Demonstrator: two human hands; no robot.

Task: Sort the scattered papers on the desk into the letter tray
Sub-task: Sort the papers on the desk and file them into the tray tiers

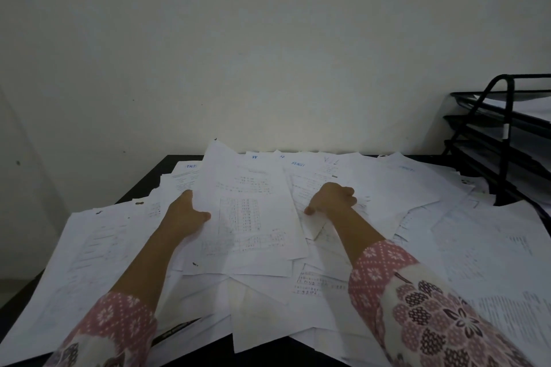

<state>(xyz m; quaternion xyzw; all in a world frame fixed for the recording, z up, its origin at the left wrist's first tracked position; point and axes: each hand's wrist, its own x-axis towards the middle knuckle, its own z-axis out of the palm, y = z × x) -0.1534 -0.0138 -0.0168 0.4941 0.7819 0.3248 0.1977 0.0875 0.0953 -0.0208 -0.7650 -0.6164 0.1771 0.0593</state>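
Many white printed papers (387, 188) lie scattered and overlapping over a dark desk (167, 170). My left hand (187, 214) grips the left edge of a raised stack of sheets (247, 211) in the middle, thumb on top. My right hand (332, 198) rests with curled fingers on the papers just right of that stack, pinching the edge of a sheet there. A black tiered letter tray (504, 134) stands at the far right, with some paper in its top tier.
A plain pale wall rises behind the desk. The desk's front edge shows dark at the bottom, below the overhanging sheets. Papers at the right reach up to the foot of the tray.
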